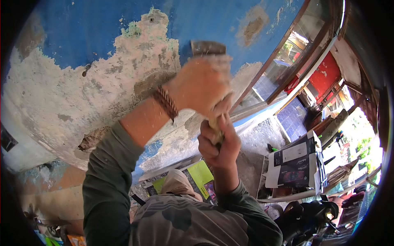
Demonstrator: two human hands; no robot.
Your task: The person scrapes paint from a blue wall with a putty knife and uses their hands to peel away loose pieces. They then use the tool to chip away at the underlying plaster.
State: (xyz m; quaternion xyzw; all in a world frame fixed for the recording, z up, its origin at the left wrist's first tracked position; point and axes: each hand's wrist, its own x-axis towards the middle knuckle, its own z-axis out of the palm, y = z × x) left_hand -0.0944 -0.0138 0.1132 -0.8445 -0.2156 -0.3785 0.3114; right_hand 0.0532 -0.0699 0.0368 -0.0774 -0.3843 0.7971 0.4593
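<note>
A scraper-like tool with a wide, dark metal blade (208,48) is held in both hands against the upper part of a blue painted wall (94,33). My left hand (203,84), with a braided bracelet at the wrist, is closed around the tool just below the blade, slightly blurred. Lower down, my right hand (221,143) wraps its fingers around the pale handle (215,125). Around the blade the blue paint meets a large bare patch of rough plaster (123,78), with chipped hollows in it.
To the right is a wood-framed window (283,61). A printed cardboard box (293,164) stands at the lower right, with a dark motorbike (305,217) below it. Green printed sheets (199,176) lie on the floor at the wall's foot.
</note>
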